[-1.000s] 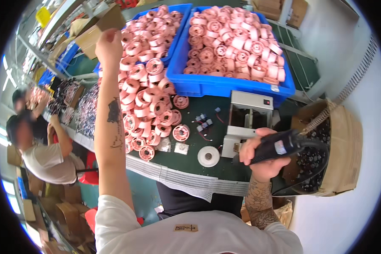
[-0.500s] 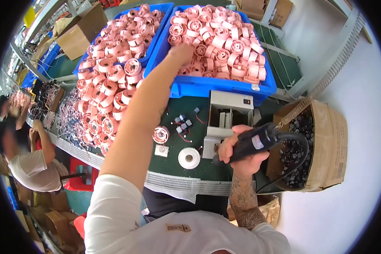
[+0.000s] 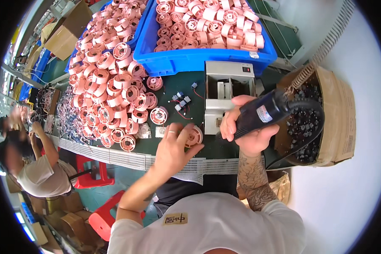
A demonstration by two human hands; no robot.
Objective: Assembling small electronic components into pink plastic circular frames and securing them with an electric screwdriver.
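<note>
On the bench near its front edge, my left hand [image 3: 171, 148] has its fingers and thumb round a pink round plastic housing [image 3: 194, 137]. The white round disc seen there earlier is covered by the housing and hand. My right hand [image 3: 258, 142] grips a black corded power screwdriver [image 3: 260, 114], which tilts down to the left beside a light grey machine [image 3: 216, 101] with an open top. Left of the machine lie several small blue-grey parts with wires [image 3: 182, 101]. Another pink housing [image 3: 158, 115] lies flat beside the left hand, above a small white piece [image 3: 160, 131].
A large pile of pink housings [image 3: 99, 97] covers the bench's left. Two blue crates hold more, the nearer crate [image 3: 178, 63] behind the machine. A cardboard box [image 3: 336, 122] of small dark parts stands right, under a coiled spring [image 3: 311, 70]. Two people [image 3: 42, 169] sit left.
My left hand has come back from the blue crate to the bench with a pink housing. My right hand still holds the screwdriver. The whole view has shifted.
</note>
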